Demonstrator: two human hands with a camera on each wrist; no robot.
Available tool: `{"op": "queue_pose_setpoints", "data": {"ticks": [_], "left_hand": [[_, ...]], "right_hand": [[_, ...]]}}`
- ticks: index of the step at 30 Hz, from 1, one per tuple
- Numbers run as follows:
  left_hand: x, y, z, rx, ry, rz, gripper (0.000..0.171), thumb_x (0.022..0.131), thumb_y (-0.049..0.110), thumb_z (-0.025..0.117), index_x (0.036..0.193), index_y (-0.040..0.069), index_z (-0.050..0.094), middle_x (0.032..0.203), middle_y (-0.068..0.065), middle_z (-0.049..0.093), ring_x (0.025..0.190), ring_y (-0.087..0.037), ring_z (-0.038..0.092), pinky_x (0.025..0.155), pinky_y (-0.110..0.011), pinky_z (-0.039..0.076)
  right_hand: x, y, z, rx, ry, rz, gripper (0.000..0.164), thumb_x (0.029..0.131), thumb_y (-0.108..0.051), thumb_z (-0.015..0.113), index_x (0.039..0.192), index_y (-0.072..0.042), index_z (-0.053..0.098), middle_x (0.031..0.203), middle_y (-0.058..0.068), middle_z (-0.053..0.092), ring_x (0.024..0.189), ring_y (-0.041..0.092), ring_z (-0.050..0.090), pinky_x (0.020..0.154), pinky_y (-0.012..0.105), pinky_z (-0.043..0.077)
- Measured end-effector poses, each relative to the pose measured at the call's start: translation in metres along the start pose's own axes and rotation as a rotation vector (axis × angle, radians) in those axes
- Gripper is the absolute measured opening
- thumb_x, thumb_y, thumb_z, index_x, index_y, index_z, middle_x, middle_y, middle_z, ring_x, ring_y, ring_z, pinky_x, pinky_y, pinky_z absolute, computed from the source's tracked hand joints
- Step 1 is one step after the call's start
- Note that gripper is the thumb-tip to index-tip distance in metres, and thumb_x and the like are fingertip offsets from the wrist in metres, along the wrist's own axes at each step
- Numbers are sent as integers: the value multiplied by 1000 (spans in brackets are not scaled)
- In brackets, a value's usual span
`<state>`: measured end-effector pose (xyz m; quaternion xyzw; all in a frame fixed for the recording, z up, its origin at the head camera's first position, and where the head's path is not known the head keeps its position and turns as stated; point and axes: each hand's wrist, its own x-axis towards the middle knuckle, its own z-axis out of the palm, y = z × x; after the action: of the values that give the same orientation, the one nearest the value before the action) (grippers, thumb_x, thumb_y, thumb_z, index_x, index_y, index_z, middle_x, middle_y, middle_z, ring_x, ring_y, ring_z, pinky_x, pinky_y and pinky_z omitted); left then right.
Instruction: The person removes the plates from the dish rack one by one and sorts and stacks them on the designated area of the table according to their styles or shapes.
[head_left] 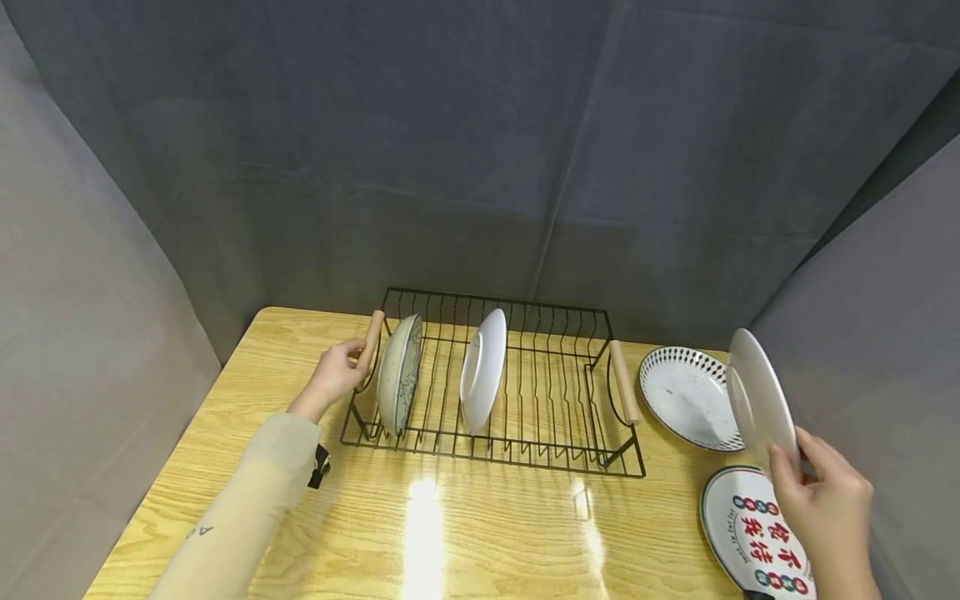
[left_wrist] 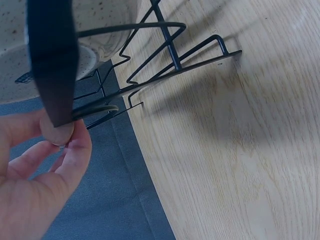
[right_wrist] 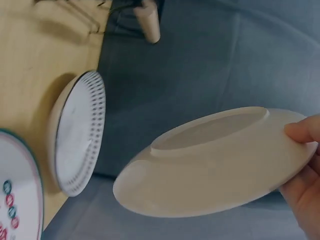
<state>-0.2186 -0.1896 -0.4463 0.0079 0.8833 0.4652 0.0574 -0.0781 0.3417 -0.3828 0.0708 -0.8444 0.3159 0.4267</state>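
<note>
My left hand [head_left: 339,372] grips the wooden handle [head_left: 371,340] at the left end of a black wire dish rack [head_left: 540,408]. In the left wrist view, the thumb and fingers close round that handle's end [left_wrist: 57,131]. Upright in the rack stand a speckled bowl [head_left: 397,375] near the left end and a white plate [head_left: 483,371] to its right, leaning slightly. Over on the right, my right hand [head_left: 825,492] pinches the rim of another white plate [head_left: 757,400], raised and tilted on edge. Its underside with the foot ring faces the right wrist camera [right_wrist: 210,170].
Right of the rack, a white dish [head_left: 686,400] with a black patterned rim lies on the wooden table [head_left: 360,533]. Nearer stands a round plate with red characters [head_left: 750,533]. Grey cloth [head_left: 450,150] hangs behind and on both sides.
</note>
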Motion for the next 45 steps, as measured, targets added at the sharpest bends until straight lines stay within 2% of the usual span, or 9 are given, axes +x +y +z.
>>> {"op": "queue_pose_setpoints", "data": {"ticks": [3,9,13,17,20,24,37,40,45], "left_hand": [[0,0,0,-1,0,0,52,86,-6,51,135,-10,35,117,-30,49,90,-36,61,63,-32,52],[0,-1,0,-1,1,0,51,86,-6,51,135,-10,35,117,-30,49,92,-37,60,64,-33,53],[0,-1,0,2,3,1,52,86,-6,52,135,-10,35,117,-30,49,93,-37,60,65,-33,53],[0,-1,1,5,0,1,51,87,-6,51,135,-10,35,117,-30,48,93,-37,60,65,-33,52],[-1,-1,1,5,-1,1,51,87,-6,51,135,-11,35,116,-30,48,93,-37,60,64,-32,52],[-1,-2,1,3,2,2,51,86,-6,51,135,-11,35,117,-30,48,93,-38,60,64,-33,52],[0,0,1,19,5,13,50,87,-5,51,134,-11,36,117,-30,48,95,-38,60,65,-34,53],[-1,0,1,14,2,14,50,87,-5,51,134,-11,36,116,-30,48,93,-38,60,64,-33,52],[0,-1,2,0,1,8,51,87,-6,51,135,-11,35,117,-30,47,92,-38,60,63,-32,51]], "right_hand": [[-7,6,-5,-51,-10,-39,23,68,12,60,90,18,63,96,-35,50,80,-25,42,64,-5,34],[-21,15,-13,-158,-48,-76,24,69,2,56,89,14,64,75,20,59,79,-27,33,65,0,30],[-33,23,-17,-228,-85,-68,26,70,1,55,92,12,64,78,22,60,81,-25,34,70,17,38],[-46,33,-21,-286,-108,-74,27,72,0,54,94,12,64,84,25,61,78,9,56,69,42,39],[-55,41,-23,-307,-128,-94,27,72,-1,52,92,12,62,83,26,60,66,39,53,60,54,38],[-65,52,-25,-345,-170,-93,24,67,2,53,88,11,61,78,26,59,56,47,51,48,62,34],[-95,62,-27,-506,-276,-3,28,59,6,59,87,6,61,70,20,57,45,25,40,36,39,28],[-102,66,-28,-520,-264,-16,20,76,-9,52,87,5,61,68,18,57,45,19,38,36,34,25],[-110,73,-29,-506,-279,-64,42,88,-31,32,85,1,58,65,15,54,47,19,37,38,29,22]]}}
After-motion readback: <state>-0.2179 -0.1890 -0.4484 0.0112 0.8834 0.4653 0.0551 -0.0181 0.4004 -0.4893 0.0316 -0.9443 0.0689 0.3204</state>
